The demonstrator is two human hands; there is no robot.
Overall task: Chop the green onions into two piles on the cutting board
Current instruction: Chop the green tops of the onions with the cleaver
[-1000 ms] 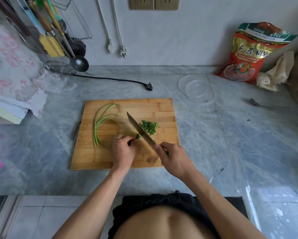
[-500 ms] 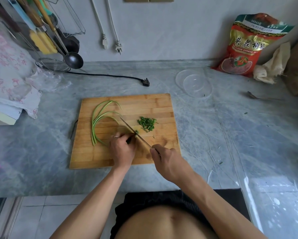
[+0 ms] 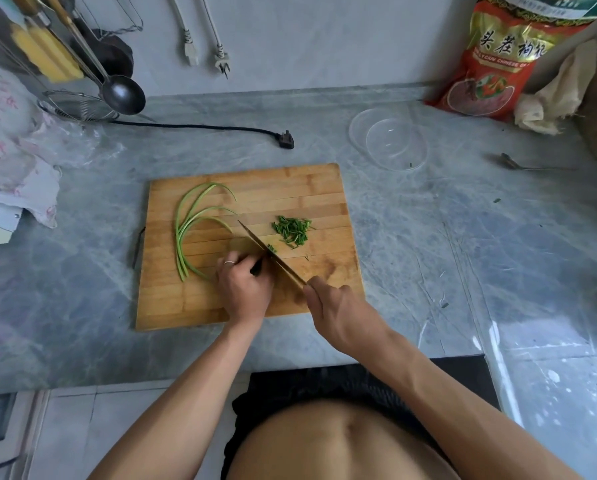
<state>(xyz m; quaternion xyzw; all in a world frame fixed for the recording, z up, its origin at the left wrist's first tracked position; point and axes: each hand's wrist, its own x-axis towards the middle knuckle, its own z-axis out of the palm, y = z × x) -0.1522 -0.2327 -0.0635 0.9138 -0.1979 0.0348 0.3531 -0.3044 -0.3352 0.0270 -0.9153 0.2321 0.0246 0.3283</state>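
A wooden cutting board (image 3: 193,306) lies on the grey marble counter. Long green onion stalks (image 3: 183,230) curve across its left half, their near ends running under my left hand (image 3: 243,287). That hand's curled fingers pinch the stalks down close to the blade. My right hand (image 3: 338,311) grips the handle of a knife (image 3: 271,252), whose blade slants up and left across the board with its edge down at the stalks. One pile of chopped green onion (image 3: 293,230) sits right of the blade, with a few loose bits just beside the blade.
A clear glass bowl (image 3: 387,143) stands behind the board's right corner, a spoon (image 3: 518,164) farther right. A red food bag (image 3: 504,60) leans on the wall. A black plug and cord (image 3: 283,138) lie behind the board. Ladles and a strainer (image 3: 117,91) hang at the left.
The knife blade, raised and tilted a second ago, has dropped onto the stalks by my left hand. My head has moved closer over the board.
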